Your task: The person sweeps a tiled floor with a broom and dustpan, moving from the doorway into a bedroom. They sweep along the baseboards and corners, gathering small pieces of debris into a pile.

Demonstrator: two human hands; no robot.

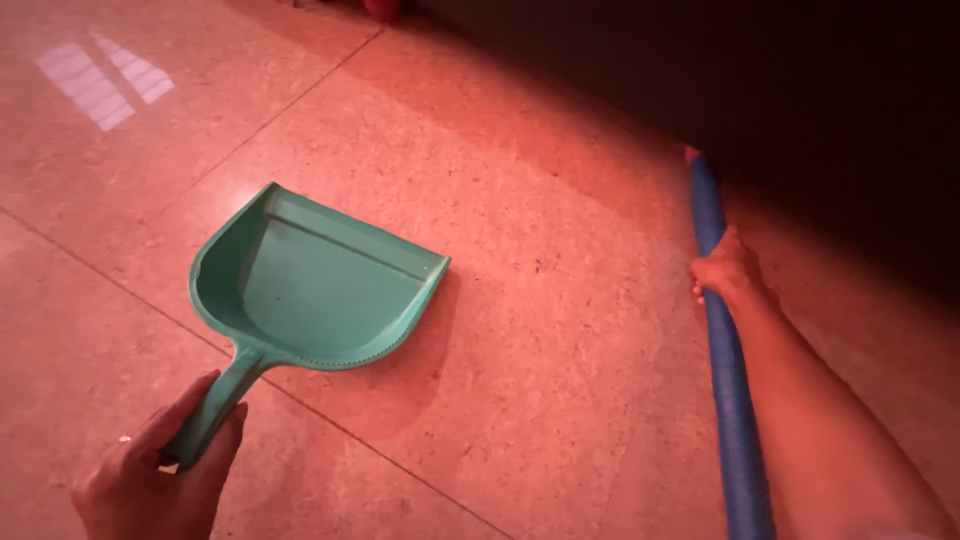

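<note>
**Dustpan and broom handle over the stone floor**

We saw a teal plastic dustpan (320, 285), wide and shallow, with raised side walls, a ridged rim near the handle, and its open lip turned toward the far right. It sat low over the floor, left of centre, throwing a shadow to its right. Our left hand (150, 475) was wrapped around the dustpan's stubby handle at the near left, fingers curled shut on it. Our right hand (728, 270) was closed around a long blue pole (735, 400) running from near right to far. The speckled, polished stone floor (560, 300) showed thin tile joints; the far right lay in deep shadow.
</note>
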